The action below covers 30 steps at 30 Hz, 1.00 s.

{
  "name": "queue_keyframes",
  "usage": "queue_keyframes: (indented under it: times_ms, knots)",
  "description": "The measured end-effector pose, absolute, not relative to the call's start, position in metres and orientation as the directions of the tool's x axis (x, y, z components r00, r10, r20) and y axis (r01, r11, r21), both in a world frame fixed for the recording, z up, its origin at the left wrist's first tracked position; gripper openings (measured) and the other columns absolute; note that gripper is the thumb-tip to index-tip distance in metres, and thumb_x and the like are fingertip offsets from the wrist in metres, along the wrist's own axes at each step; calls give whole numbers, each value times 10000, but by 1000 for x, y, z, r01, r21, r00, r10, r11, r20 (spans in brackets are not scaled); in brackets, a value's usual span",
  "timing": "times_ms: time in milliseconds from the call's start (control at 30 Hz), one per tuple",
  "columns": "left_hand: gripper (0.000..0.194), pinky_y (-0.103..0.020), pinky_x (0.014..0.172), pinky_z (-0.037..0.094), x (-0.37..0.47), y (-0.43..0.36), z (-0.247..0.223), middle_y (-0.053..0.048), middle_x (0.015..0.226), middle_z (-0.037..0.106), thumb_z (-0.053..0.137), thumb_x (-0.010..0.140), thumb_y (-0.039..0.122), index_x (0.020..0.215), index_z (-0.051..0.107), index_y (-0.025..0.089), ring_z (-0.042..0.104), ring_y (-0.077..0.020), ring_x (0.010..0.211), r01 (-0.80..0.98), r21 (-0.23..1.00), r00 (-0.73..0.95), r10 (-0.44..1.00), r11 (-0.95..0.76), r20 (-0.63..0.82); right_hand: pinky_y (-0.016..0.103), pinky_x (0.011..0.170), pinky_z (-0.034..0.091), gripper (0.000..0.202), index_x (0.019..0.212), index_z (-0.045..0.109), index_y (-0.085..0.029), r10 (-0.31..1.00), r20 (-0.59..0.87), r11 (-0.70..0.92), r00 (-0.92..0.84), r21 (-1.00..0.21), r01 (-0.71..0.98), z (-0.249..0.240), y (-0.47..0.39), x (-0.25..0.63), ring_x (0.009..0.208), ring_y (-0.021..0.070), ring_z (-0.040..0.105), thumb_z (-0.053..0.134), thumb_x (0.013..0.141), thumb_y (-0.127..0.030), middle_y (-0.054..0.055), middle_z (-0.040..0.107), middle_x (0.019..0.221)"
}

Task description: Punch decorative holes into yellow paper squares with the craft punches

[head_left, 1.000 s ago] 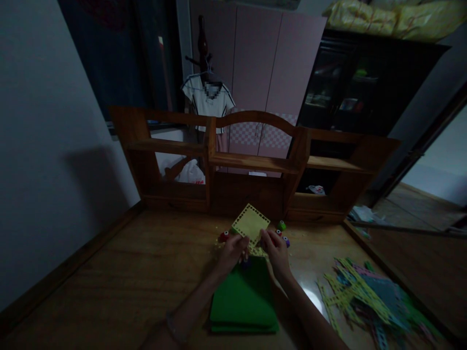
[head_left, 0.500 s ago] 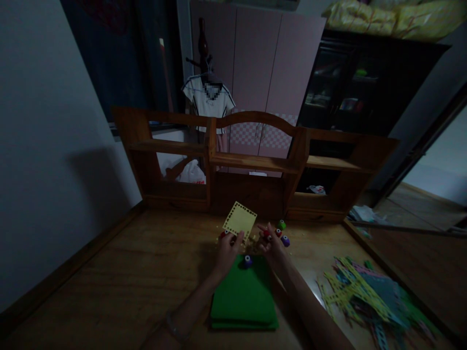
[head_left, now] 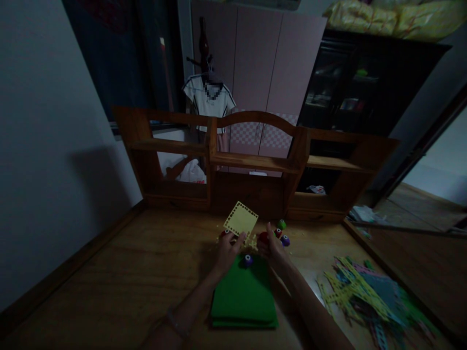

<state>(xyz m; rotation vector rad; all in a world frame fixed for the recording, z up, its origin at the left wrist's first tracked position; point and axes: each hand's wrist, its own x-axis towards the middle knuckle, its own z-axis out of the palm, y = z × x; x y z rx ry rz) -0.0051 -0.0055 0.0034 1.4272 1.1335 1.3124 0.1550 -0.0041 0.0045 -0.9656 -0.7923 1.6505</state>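
My left hand (head_left: 229,249) pinches the lower corner of a yellow square sheet (head_left: 241,219) whose edges carry rows of small punched holes. Closed around a red craft punch (head_left: 263,237) is my right hand (head_left: 273,247), thumb up, just right of the sheet. A second red punch (head_left: 225,234) shows partly behind my left fingers. Between my forearms lies a stack of green foam sheets (head_left: 244,296), with a purple punch (head_left: 248,260) on its far end. Tiny yellow cut-outs (head_left: 251,241) are scattered on the table between my hands.
Beyond my right hand stand a green punch (head_left: 281,224), another red one (head_left: 278,233) and a purple one (head_left: 285,240). A heap of coloured punched scraps (head_left: 368,291) covers the table's right side. A wooden shelf unit (head_left: 255,160) borders the far edge.
My right hand has turned and its fingers have closed more around the red punch. The yellow sheet has shifted very slightly to the right with my left hand.
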Motion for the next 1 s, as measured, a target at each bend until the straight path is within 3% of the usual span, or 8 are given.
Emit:
queue_keyframes:
  times_ms: [200, 333, 467, 667, 1000]
  knots:
    - [400, -224, 577, 400, -6, -6, 4, -14, 655, 593, 457, 836, 511, 713, 577, 150, 551, -138, 616, 102, 968, 35, 973, -229, 227, 193, 374, 137, 602, 641, 481, -185, 974, -150, -195, -168, -935, -296, 9, -18, 146, 391, 65, 168, 437, 726, -779, -71, 238, 490]
    - [413, -221, 561, 387, -5, -7, 6, -17, 650, 592, 429, 853, 516, 719, 578, 154, 545, -137, 597, 158, 950, 2, 962, -268, 272, 209, 440, 259, 522, 711, 521, -188, 977, -33, -104, -212, -939, -329, 18, -29, 140, 454, 88, 242, 481, 767, -706, -47, 309, 551]
    - [399, -232, 610, 408, -5, -9, 12, -40, 739, 639, 409, 869, 497, 777, 606, 161, 584, -157, 668, 168, 942, 2, 956, -290, 293, 216, 493, 300, 435, 798, 545, -201, 958, -4, -105, -287, -935, -338, 23, -34, 138, 498, 97, 257, 514, 794, -635, -37, 337, 609]
    - [389, -249, 640, 390, -7, -10, 13, -37, 724, 635, 383, 890, 477, 771, 600, 176, 594, -167, 694, 254, 917, 24, 950, -307, 312, 218, 502, 293, 422, 772, 541, -205, 958, -3, -95, -287, -948, -304, 25, -35, 138, 506, 97, 260, 562, 760, -627, -35, 340, 620]
    - [390, -236, 580, 348, -1, -11, 11, -9, 604, 579, 417, 872, 478, 666, 556, 178, 528, -145, 588, 265, 904, 29, 940, -336, 341, 228, 442, 233, 457, 736, 557, -202, 982, 26, -11, -185, -980, -197, 14, -30, 143, 442, 94, 275, 466, 822, -642, -29, 361, 560]
